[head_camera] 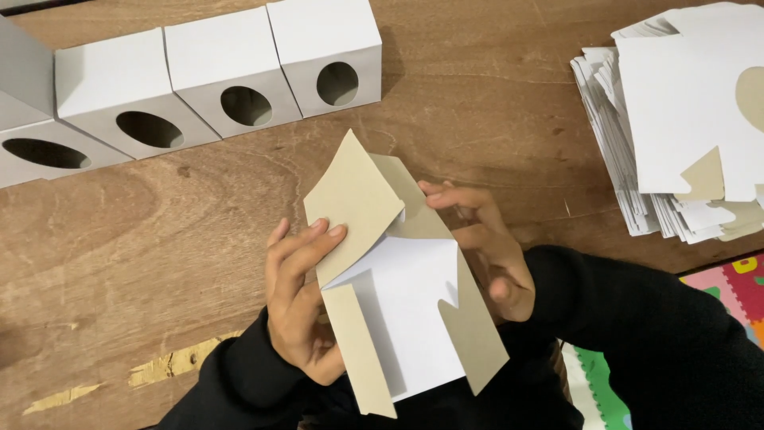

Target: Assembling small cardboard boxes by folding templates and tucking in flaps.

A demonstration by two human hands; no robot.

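A flat die-cut cardboard box blank (402, 299), white on one side and beige on the other, is held above the wooden table (143, 239) with its flaps partly folded. My left hand (302, 306) grips its left side, fingers pressed on a beige flap. On the right edge, my right hand (485, 247) pinches the blank, fingertips at the upper fold. Both arms wear black sleeves.
Several folded white boxes (231, 72) with oval cut-outs stand in a row along the back left. A stack of flat white blanks (676, 135) lies at the right. A colourful foam mat (732, 291) shows past the table's right front edge.
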